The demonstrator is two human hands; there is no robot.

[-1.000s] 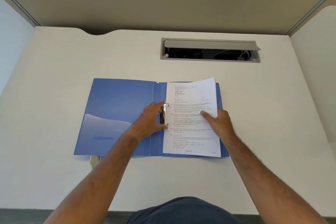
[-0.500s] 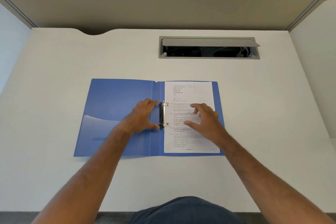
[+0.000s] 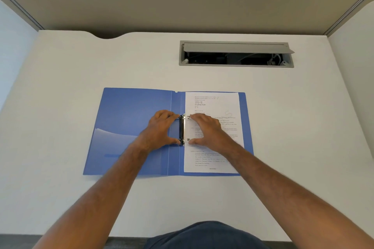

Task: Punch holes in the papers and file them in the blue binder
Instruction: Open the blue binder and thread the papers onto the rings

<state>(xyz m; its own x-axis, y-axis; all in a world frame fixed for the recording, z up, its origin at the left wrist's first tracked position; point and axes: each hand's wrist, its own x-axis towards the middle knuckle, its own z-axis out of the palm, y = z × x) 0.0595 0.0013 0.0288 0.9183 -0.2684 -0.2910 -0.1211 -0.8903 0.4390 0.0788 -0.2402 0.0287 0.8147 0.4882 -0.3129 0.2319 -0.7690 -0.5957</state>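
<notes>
Blue binder (image 3: pixel 129 127) lies open, printed paper (image 3: pixel 220 105) on its rings (image 3: pixel 183 129), both hands' fingers pinching them.

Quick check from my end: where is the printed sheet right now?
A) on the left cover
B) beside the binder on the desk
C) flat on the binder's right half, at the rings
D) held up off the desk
C: the sheet lies flat on the right half of the open binder, its left edge at the rings.

Both hands crowd the ring mechanism (image 3: pixel 183 130), left hand (image 3: pixel 160 128) and right hand (image 3: pixel 206 130) flanking it, leaving only a narrow gap between. Beyond them the desk (image 3: pixel 70 107) lies bare up to the cable tray (image 3: pixel 235 54).
</notes>
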